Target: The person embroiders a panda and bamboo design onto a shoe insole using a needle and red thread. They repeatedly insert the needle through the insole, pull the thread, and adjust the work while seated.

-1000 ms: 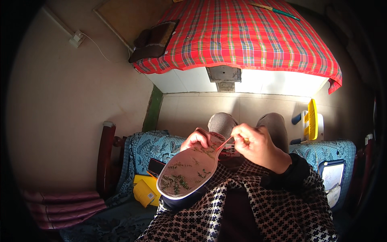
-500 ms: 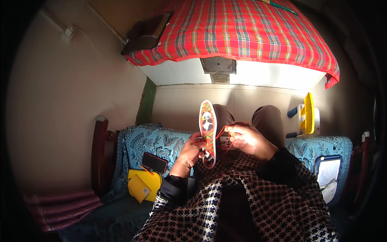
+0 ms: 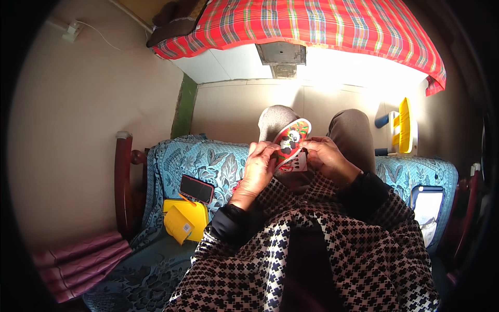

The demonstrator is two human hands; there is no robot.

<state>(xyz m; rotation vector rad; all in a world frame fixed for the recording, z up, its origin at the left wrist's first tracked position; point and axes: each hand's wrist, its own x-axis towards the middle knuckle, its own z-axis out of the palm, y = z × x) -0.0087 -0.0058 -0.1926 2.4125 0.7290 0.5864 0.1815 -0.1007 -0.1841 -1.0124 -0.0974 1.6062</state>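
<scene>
An insole (image 3: 289, 141) with a stitched panda and leaf pattern on red and a white rim is held up over my lap, tilted with its rounded end to the far right. My left hand (image 3: 258, 170) is closed round its left side, with the fingers bent over the patterned face. At its right edge, my right hand (image 3: 328, 158) is pinched, fingertips touching the rim. Whatever is between those fingertips is too small to make out. Just below the insole, a white card with dark marks (image 3: 300, 163) shows over my lap, partly hidden.
On the blue patterned seat cover (image 3: 221, 158) to my left are a phone (image 3: 197, 189), a yellow case (image 3: 200, 231), a yellow packet (image 3: 178, 224) and an orange pen-like stick (image 3: 187, 199). A dark-framed tablet-like board (image 3: 427, 213) lies right. A yellow-and-white stool (image 3: 404, 127) stands beyond.
The insole has turned from upright to slanting and foreshortened. My right hand has come in to its edge; the red thread loop stretched between them no longer shows. The view has tilted down.
</scene>
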